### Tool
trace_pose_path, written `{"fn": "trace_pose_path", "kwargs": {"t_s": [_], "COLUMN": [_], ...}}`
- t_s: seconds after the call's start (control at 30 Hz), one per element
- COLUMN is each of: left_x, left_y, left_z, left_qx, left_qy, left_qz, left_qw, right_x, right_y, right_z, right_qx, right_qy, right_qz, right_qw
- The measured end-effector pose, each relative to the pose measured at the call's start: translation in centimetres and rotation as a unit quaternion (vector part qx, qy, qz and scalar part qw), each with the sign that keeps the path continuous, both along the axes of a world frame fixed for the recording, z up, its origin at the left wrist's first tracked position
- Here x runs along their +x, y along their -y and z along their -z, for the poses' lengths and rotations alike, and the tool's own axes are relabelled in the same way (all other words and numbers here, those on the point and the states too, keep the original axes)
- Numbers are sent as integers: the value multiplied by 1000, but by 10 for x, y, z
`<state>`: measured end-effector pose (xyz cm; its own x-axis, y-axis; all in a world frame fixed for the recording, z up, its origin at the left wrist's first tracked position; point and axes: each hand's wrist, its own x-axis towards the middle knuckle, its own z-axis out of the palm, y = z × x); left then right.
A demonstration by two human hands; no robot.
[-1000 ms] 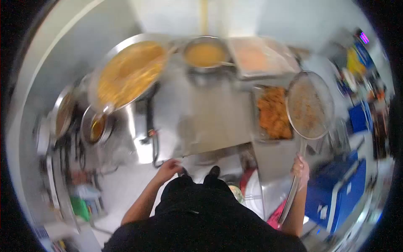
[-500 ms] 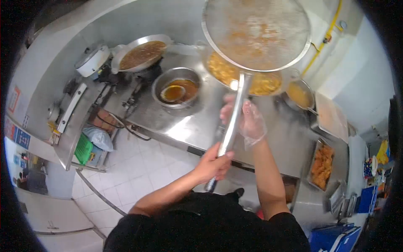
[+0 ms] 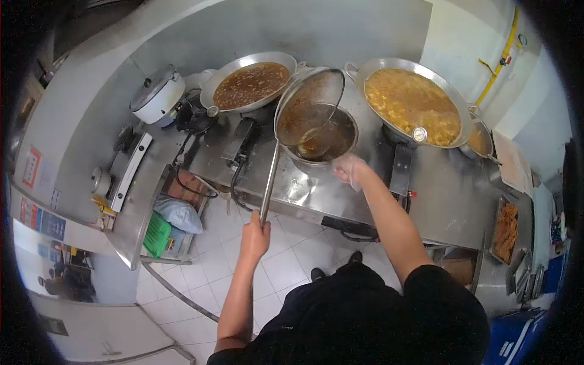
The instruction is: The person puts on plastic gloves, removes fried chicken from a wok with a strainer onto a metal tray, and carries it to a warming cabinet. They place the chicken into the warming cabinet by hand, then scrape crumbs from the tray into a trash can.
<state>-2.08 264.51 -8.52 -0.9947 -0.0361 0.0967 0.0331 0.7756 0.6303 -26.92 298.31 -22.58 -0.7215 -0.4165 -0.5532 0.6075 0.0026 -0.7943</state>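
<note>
Holding a long-handled wire-mesh strainer [image 3: 294,117] in the head view, the left grip [image 3: 255,239] is closed around the lower end of its metal handle [image 3: 269,182], with the fingers wrapped about the shaft. The round mesh head lies well beyond that grip, at the far end of the handle, tilted up over the near-left part of a steel basin [image 3: 351,126] on the desk [image 3: 298,188]; whether the hoop touches the basin rim cannot be told. The handle and hoop look stiff, while the mesh should flex a little; with the head so far out, the strainer probably feels top-heavy for one hand, and a greasy shaft could turn in the palm. The handle is the sound place to take hold, a second hold higher up giving more control, since the hoop may be hot or oily. The right grip [image 3: 351,168], in a clear glove, is just beside the basin's near-right rim, well apart from the handle, its fingers loosely curled; whether it pinches anything is unclear. Broad woks stand to either side: the left one [image 3: 209,94] holds a dark stew, the right one [image 3: 360,76] a yellowish one.
</note>
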Motion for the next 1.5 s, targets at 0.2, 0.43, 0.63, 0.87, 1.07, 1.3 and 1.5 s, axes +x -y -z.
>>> {"fn": "trace_pose_path", "kwargs": {"t_s": [0.2,0.43,0.63,0.87,1.07,1.3,1.5], "left_x": [-28,-44,-53,-48,-53,-85,-128], "left_y": [-22,-18,-14,5,-15,-33,-17], "left_z": [46,47,31,19,-11,-29,-14], "left_qx": [-5,-63,-80,-52,328,374,450], "left_qy": [42,37,42,48,369,452,463], "left_qz": [-23,13,10,44,-19,-13,8], "left_qw": [999,997,996,996,870,809,764], "right_x": [97,115,110,141,127,31,-56], "right_y": [-8,6,-31,-58,-145,-181,-75], "right_z": [-22,-67,-105,-185,-306,-335,-323], "right_qx": [579,544,579,580,683,470,471], "right_qy": [-409,-376,-409,-390,-354,-262,-356], "right_qz": [-44,-81,-100,-207,-25,91,-14], "right_qw": [704,745,698,685,638,838,807]}}
